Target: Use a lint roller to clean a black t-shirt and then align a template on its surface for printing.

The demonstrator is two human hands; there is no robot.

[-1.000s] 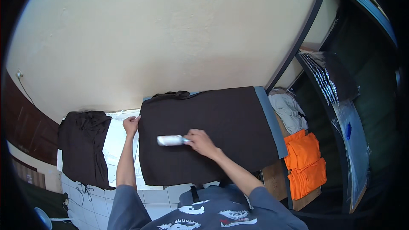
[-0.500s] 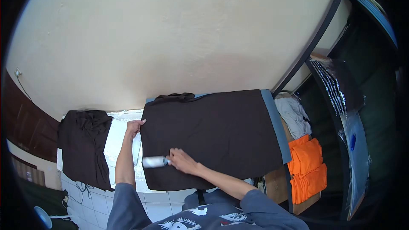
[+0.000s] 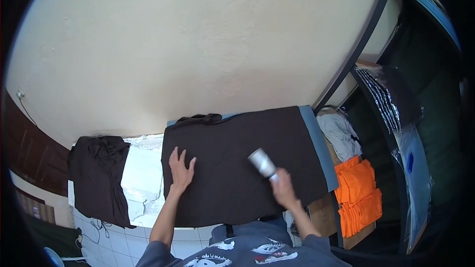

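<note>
White cylindrical handheld roller (image 3: 262, 162): long axis slanting, head pointing away and leftward.
Right grip (image 3: 283, 189) is clasping its handle (image 3: 273, 177); left grip (image 3: 181, 169) is spreading wide, empty, over dark-brown cloth (image 3: 232, 178).

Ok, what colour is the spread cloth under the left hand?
The spread cloth is plain dark brown, almost black, best seen in the head view.

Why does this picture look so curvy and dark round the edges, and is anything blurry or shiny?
Head view: the wide fisheye lens bends the shelf post, and black fills the corners; head view again: the right hand on the roller looks slightly blurred; same head view: plastic wrapping catches bright streaks, while the dark cloth shows little detail.
</note>
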